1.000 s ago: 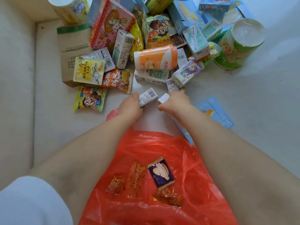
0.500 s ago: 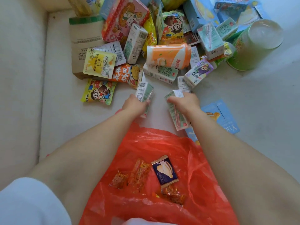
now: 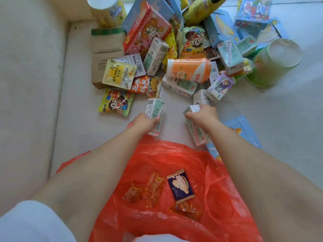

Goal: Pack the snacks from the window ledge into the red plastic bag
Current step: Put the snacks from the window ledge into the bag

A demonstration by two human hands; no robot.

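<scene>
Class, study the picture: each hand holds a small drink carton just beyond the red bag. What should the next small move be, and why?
Probably draw both hands back and drop the cartons into the red plastic bag. The left hand grips one small carton and the right hand grips another carton; both are lifted just past the bag's open mouth, where a few wrapped snacks already lie.

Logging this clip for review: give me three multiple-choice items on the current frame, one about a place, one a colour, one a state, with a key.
1. Where does the dark blue wrapped snack lie?
A. in the red plastic bag
B. on the brown box
C. in the green cup

2. What colour is the can lying on its side mid-pile?
A. purple
B. orange and white
C. black

3. What is the left hand doing?
A. resting flat
B. gripping a small carton
C. holding the bag

Key: A, it lies on the red plastic; B, orange-and-white body; B, fingers curl round it.
</scene>
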